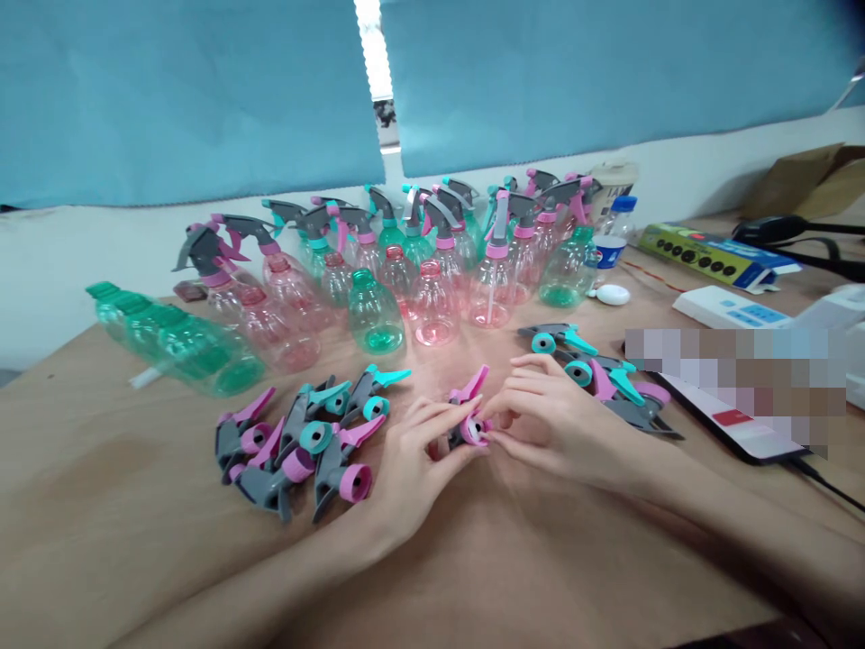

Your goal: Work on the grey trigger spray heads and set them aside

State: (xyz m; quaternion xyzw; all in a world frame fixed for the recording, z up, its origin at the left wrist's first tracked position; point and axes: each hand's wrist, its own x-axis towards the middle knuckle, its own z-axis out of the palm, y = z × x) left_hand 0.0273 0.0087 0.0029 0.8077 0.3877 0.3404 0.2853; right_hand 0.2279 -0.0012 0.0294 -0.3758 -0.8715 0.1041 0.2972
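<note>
Just above the table, a grey and pink trigger spray head (471, 424) is between my two hands, its pink collar facing me. My left hand (423, 451) grips it from the left with thumb and fingers. From the right, my right hand (547, 410) has its fingertips closed at the collar; whether a small part is pinched there I cannot make out. Several loose spray heads with pink or teal collars (315, 437) lie left of my left hand. More spray heads (578, 372) lie beyond and right of my right hand.
Clear pink bottles (431, 302) and green bottles (377, 315) stand at the back, many fitted with spray heads. Several green bottles (182, 338) lie at the left. On the right are a phone (736, 419) with a cable, a power strip (733, 308) and a long box (709, 257).
</note>
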